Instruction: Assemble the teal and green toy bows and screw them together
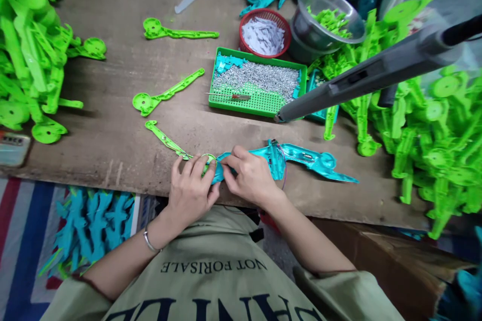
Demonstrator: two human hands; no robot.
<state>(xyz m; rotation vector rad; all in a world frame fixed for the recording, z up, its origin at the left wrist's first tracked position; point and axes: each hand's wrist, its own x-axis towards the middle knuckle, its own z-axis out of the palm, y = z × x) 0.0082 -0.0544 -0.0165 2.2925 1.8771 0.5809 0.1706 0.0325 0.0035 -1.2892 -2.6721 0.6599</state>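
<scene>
While both hands meet at the near edge of the table (124, 85), the left hand (192, 188) pinches the ring end of a green strip (165, 140) against the teal moulded part (312, 160), and the right hand (250, 175) closes its fingers over that end. Teal moulded part lies flat, running toward 3 o'clock; screw tray (259, 103) stands at 12 o'clock. Recommended: hold the part flat, pieces aligned, before pressing.

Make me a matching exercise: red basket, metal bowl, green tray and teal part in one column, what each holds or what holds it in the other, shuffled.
1 red basket
2 metal bowl
3 green tray
4 teal part

A small silver metal pieces
B gripped by left hand and right hand
C white slips
D small green pieces

Pairs: 1-C, 2-D, 3-A, 4-B
</scene>
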